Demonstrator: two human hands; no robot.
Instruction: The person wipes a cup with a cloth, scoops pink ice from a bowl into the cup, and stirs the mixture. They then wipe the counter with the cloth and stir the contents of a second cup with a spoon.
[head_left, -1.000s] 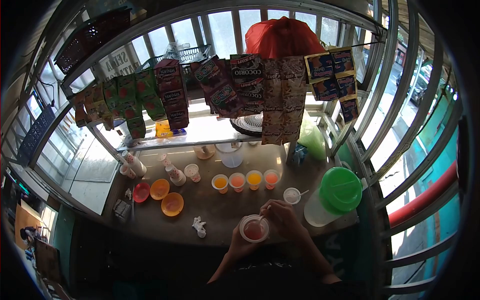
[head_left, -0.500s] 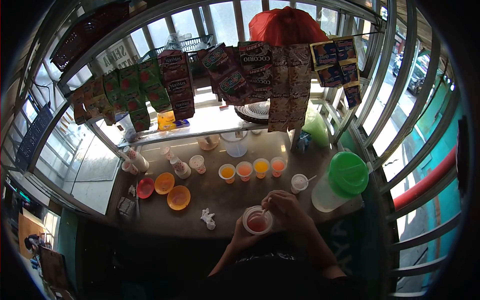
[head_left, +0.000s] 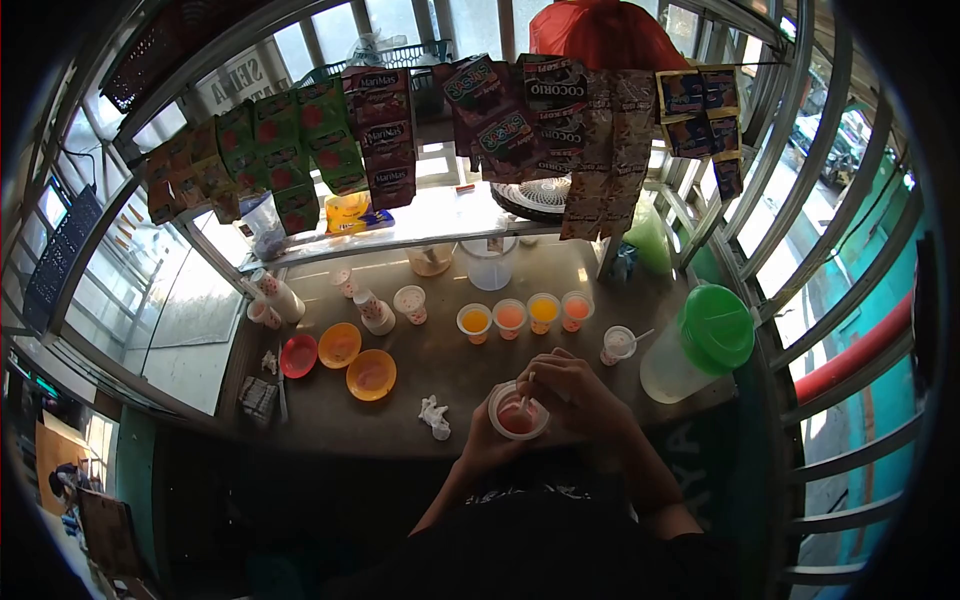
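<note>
My left hand (head_left: 483, 443) is wrapped round a plastic cup (head_left: 497, 401) of reddish-pink drink near the counter's front edge. Above the cup, my right hand (head_left: 563, 392) pinches the handle of a spoon (head_left: 522, 405), whose lower end dips into the drink. Just beyond my hands stands a row of several filled cups (head_left: 510, 317), orange and pink by turns. To the right of the row is another cup (head_left: 618, 345) with a spoon handle sticking out. A crumpled white tissue (head_left: 435, 417) lies left of my left hand.
A large jug with a green lid (head_left: 717, 328) stands at the right. Orange bowls (head_left: 371, 375), a red bowl (head_left: 299, 356) and stacked cups (head_left: 376, 315) are at the left. Sachet strips (head_left: 387, 140) hang across the front, above a clear container (head_left: 487, 268).
My view has shifted, so the counter things appear a little higher and mostly further right. My left hand still holds the cup, and the spoon has shifted slightly inside it.
</note>
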